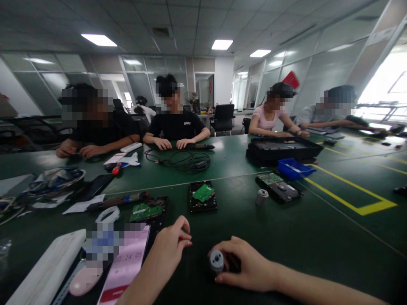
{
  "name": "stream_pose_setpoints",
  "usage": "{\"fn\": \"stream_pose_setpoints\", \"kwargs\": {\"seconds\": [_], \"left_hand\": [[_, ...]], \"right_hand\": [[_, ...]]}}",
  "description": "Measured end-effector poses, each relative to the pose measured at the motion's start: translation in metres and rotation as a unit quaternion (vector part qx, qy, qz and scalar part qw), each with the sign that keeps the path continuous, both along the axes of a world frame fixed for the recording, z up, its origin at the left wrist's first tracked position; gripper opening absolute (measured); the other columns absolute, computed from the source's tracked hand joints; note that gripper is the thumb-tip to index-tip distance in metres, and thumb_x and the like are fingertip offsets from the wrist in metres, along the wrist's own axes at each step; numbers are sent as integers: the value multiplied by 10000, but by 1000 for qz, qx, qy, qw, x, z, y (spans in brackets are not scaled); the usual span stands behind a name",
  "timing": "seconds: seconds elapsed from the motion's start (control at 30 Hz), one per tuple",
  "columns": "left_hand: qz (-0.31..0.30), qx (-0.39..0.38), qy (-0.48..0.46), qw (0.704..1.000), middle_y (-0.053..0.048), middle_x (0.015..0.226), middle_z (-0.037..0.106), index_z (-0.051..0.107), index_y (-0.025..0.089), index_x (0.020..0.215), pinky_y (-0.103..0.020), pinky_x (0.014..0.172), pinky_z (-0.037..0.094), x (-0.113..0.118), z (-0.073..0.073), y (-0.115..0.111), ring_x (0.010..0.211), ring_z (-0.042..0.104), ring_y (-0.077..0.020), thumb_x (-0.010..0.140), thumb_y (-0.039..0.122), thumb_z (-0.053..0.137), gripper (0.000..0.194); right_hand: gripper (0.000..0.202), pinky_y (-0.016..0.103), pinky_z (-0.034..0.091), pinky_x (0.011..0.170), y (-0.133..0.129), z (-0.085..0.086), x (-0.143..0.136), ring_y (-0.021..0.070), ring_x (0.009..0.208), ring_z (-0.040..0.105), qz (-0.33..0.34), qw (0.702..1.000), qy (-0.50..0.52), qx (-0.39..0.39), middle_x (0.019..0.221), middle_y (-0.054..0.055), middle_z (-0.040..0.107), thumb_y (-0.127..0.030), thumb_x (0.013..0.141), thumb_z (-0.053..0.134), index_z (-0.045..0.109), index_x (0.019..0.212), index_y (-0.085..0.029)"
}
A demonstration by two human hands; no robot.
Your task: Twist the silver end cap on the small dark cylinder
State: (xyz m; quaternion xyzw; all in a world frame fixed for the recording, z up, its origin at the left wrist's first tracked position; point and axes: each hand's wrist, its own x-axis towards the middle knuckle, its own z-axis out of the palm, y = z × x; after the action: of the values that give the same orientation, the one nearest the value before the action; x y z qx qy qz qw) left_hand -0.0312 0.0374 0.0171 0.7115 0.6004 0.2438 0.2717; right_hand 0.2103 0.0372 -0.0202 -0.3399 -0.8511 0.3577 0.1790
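Observation:
My right hand [249, 264] is wrapped round a small silver cylindrical motor [217, 260], fingers behind and thumb in front. The motor stands upright, its round end with small holes facing up. To its left my left hand [174, 239] hovers above the table, fingers loosely bent and thumb apart from them, with nothing visible between. A second similar motor [262, 197] stands farther off to the right. Beyond my hands lies a hard drive [213, 205] with a green circuit board [203, 193] on it. Another green board [144, 212] rests on a dark hard drive by my left wrist.
At right are another hard drive [289, 194], a blue tray [295, 171] and a black bin [286, 146]. An electric screwdriver [119, 201], a phone [127, 262] and a white case [51, 267] lie left. A coiled cable [184, 161] lies ahead; several people sit opposite.

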Motion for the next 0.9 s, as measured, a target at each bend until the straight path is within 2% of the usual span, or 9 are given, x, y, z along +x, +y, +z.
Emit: {"fn": "stream_pose_setpoints", "kwargs": {"seconds": [0.13,0.23,0.37,0.43,0.53,0.6,0.7,0.8,0.9], "left_hand": [[-13,-28,32,999,-22,768,757,526,208,811,-339,746,500,-2,-15,3,797,715,-218,693,17,532,225],[-2,-33,30,999,-32,821,763,555,204,879,-361,774,512,-4,-20,4,839,715,-234,676,11,543,280],[-2,-11,18,1000,-18,768,756,562,203,840,-377,776,523,1,-14,1,809,718,-242,703,25,554,224],[-11,34,-34,999,-3,781,743,557,208,828,-327,730,535,7,-8,-5,789,714,-214,744,50,549,179],[-63,124,-114,984,20,827,715,577,224,848,-263,710,530,20,-2,-18,787,693,-166,816,111,556,119],[-104,152,-137,973,26,847,700,587,233,865,-247,721,522,27,-3,-27,795,678,-151,837,106,548,136],[-142,153,-139,968,23,855,681,585,235,885,-242,718,513,31,-12,-34,789,660,-143,843,57,513,196],[-146,147,-138,969,21,865,672,584,235,912,-243,722,509,31,-19,-34,793,655,-141,846,36,503,225],[-148,141,-135,970,27,864,675,594,241,925,-242,738,511,32,-18,-34,801,657,-141,845,47,537,217]], "right_hand": [[487,320,379,845,0,2,0,166,765,619,6,1000,1,-4,883,-6,679,-478,763,723,608,1185,-262],[494,330,372,869,0,3,0,161,749,618,5,1000,-4,-9,878,-10,678,-489,760,722,608,1186,-265],[489,328,373,855,0,2,-1,162,745,611,2,1000,-6,-2,881,-5,675,-483,759,722,608,1180,-261],[478,331,371,855,0,1,-1,155,722,605,6,1000,-6,-2,854,-14,667,-477,765,718,604,1174,-259],[453,350,355,891,1,-2,-1,146,698,591,11,1000,-9,2,797,-32,644,-486,775,709,602,1146,-248],[420,339,359,872,2,-4,-1,137,677,572,11,1000,-7,11,763,-39,627,-486,774,709,611,1088,-226],[382,303,369,800,3,-7,-1,128,660,554,17,1000,-3,24,753,-39,622,-468,773,713,614,1033,-207],[382,299,373,791,2,-9,-1,131,669,564,19,999,-3,29,765,-35,632,-461,774,715,615,1047,-213],[416,327,375,861,2,-10,-1,153,732,588,11,999,1,33,833,-12,662,-487,775,707,612,1084,-225]]}}
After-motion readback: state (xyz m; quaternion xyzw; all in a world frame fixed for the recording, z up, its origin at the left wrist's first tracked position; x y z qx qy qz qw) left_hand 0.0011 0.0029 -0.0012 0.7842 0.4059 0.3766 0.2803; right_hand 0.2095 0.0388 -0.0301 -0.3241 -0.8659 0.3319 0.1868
